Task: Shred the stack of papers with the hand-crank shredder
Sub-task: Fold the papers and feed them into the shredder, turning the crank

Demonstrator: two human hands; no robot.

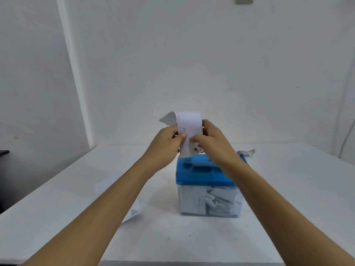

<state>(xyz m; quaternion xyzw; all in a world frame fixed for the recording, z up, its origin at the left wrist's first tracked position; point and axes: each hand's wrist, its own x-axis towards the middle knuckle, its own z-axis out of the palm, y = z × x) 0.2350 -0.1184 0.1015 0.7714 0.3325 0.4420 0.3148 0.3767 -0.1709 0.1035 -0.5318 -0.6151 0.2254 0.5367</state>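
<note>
A small shredder stands mid-table, with a blue top [201, 172] over a clear bin [210, 201] that holds paper strips. Its crank handle [246, 153] sticks out at the back right, partly hidden by my right forearm. Above the blue top, both hands hold a folded white printed paper [189, 124] upright. My left hand [166, 144] pinches its left edge with thumb on the front. My right hand [209, 140] pinches its right side. The paper's lower end hangs just over the top's rear edge.
More white sheets [132, 213] lie flat on the white table [288, 198] to the left of the shredder, partly under my left forearm. A white wall rises behind the table. A dark object [3, 152] shows at the far left edge.
</note>
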